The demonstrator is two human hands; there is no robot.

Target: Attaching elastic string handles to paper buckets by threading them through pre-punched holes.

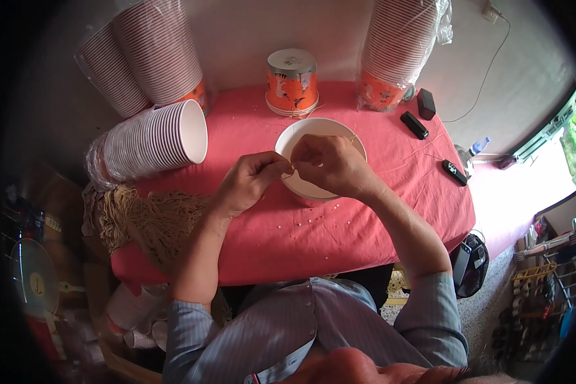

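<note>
Over a large white paper bucket (352,136) on the table, my two hands come together. My left hand (248,182) is closed, its thumb and forefinger pinched at the bucket's left rim. Against those fingertips my right hand (333,163) pinches too, its fingers curled above the opening. Something tiny and pale shows where the fingertips meet; it is too small to name. The bucket stands upright, and my right hand and wrist hide much of its inside. To the left, beside my forearm, lies a heap of beige strings (157,221).
A pinkish-red cloth (390,224) covers the table, with small white bits near its front. An orange printed bucket (292,86) stands upside down at the back. Stacked buckets in plastic (150,137) lie left; another tall stack (397,45) stands back right. Small black devices (415,125) sit right.
</note>
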